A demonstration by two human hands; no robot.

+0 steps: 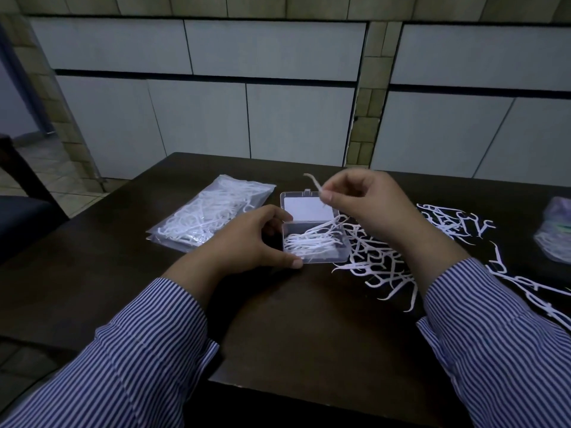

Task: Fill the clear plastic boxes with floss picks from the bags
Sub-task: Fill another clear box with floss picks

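Observation:
A clear plastic box [340, 257] lies open on the dark table [293, 329], partly filled with white floss picks [312, 242]; its lid [306, 205] is folded back. My left hand [250, 242] grips the box's left side, thumb at the front corner. My right hand [367, 205] hovers above the box and pinches a single floss pick [313, 182] between thumb and finger. A heap of loose floss picks [380, 261] lies to the right of the box. Left of the box lies a clear bag [210, 214] full of picks.
More loose picks [454, 220] are scattered at the far right and along my right sleeve. A blurred bag [556, 233] sits at the right edge. A dark chair [21, 208] stands left of the table. Tiled wall panels rise behind.

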